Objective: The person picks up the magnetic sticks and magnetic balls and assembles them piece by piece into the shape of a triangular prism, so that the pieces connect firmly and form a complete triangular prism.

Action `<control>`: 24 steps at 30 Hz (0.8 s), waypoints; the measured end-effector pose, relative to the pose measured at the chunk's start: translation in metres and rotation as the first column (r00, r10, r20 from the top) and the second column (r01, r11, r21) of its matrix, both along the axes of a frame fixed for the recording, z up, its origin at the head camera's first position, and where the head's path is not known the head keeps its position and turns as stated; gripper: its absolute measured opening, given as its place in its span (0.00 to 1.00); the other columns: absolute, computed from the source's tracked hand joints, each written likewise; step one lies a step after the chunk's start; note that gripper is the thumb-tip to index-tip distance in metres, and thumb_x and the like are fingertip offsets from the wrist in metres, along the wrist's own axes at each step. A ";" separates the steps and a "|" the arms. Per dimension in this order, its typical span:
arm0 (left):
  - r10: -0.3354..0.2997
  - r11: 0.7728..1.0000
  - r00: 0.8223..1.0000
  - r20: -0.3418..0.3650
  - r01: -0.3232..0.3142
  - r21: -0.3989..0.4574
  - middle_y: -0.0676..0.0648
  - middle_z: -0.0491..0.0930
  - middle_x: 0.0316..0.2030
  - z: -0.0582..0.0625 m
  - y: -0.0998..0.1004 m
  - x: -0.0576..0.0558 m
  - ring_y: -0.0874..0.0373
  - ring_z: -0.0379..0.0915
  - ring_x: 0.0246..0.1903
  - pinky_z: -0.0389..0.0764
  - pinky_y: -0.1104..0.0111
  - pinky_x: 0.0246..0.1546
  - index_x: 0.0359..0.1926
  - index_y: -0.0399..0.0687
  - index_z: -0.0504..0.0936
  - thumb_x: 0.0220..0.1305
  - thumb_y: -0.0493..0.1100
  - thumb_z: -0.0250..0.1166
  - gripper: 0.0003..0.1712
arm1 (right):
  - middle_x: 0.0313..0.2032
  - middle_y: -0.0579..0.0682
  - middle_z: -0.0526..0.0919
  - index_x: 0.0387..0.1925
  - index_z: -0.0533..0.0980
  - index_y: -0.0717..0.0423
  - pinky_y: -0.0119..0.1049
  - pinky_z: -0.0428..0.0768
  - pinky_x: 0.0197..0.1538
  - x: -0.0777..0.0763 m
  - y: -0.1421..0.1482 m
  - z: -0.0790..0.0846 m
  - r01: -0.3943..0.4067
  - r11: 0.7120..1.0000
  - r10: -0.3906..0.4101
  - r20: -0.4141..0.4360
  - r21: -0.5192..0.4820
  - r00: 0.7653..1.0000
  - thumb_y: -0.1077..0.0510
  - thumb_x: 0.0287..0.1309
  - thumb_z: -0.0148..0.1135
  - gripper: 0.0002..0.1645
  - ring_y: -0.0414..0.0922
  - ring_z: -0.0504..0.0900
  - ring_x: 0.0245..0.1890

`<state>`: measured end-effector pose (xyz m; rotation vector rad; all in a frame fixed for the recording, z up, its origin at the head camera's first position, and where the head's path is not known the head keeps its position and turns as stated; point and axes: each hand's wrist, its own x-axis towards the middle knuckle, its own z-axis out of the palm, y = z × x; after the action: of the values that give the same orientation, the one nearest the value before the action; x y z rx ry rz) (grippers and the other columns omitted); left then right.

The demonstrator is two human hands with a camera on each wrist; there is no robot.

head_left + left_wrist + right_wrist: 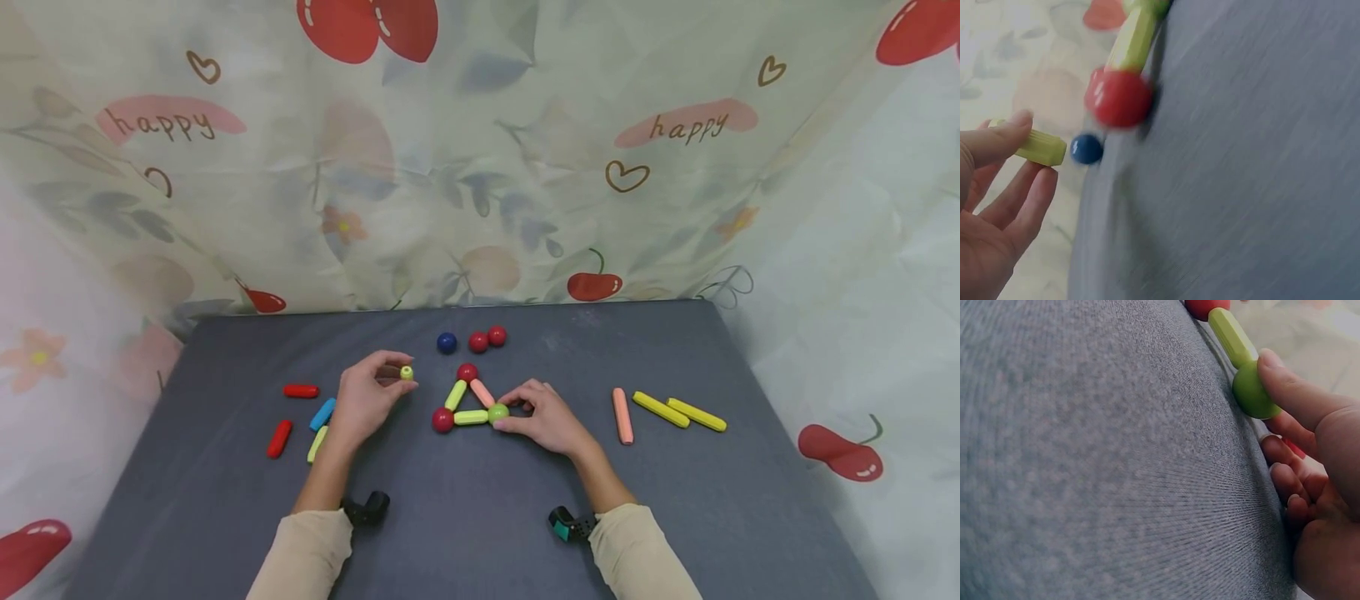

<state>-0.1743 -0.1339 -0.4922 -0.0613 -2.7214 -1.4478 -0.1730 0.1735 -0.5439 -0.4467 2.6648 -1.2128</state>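
Observation:
A triangle of balls and short rods lies on the table, with a red ball (443,419) at the left corner, another red ball (467,372) at the top and a green ball (498,412) at the right. Two of its rods are yellow-green, like the bottom rod (471,417); the third is a pink rod (482,393). My right hand (546,417) pinches the green ball between thumb and finger. Left of the triangle, my left hand (369,393) holds a loose yellow-green rod (1044,149) by thumb and fingertips, one end pointing out.
Behind the triangle sit a blue ball (447,342) and two red balls (478,342). To the left lie red rods (280,438), a blue rod (322,414) and a yellow-green one. On the right are a pink rod (622,416) and two yellow rods (661,410). A printed curtain hangs behind.

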 end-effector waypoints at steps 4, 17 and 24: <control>-0.051 0.996 0.999 0.004 0.050 0.077 0.49 0.87 0.49 -0.006 0.021 0.017 0.55 0.88 0.44 0.88 0.62 0.46 0.51 0.54 0.85 0.57 0.39 0.77 0.20 | 0.41 0.41 0.80 0.46 0.85 0.37 0.37 0.70 0.49 0.000 0.000 0.000 0.007 1.000 -0.007 0.004 0.003 1.000 0.39 0.53 0.77 0.19 0.40 0.71 0.42; -0.049 0.984 0.998 0.046 0.041 0.172 0.51 0.87 0.45 -0.026 0.041 0.035 0.57 0.86 0.45 0.87 0.67 0.46 0.50 0.54 0.87 0.54 0.40 0.79 0.21 | 0.40 0.40 0.79 0.46 0.86 0.36 0.36 0.70 0.48 0.000 -0.001 -0.002 0.019 1.000 -0.019 0.009 0.014 1.000 0.39 0.52 0.77 0.19 0.40 0.71 0.41; 0.027 0.994 0.992 0.120 -0.039 0.099 0.52 0.88 0.44 -0.041 0.044 0.033 0.58 0.85 0.46 0.86 0.61 0.50 0.47 0.57 0.87 0.51 0.42 0.81 0.21 | 0.41 0.42 0.79 0.47 0.85 0.37 0.37 0.70 0.49 0.000 -0.001 0.002 0.023 1.000 -0.024 0.029 0.016 0.999 0.39 0.53 0.77 0.21 0.41 0.70 0.42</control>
<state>-0.1414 -0.0901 -0.5331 0.0769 -2.7201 -1.6268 -0.1728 0.1723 -0.5423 -0.3938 2.6607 -1.1947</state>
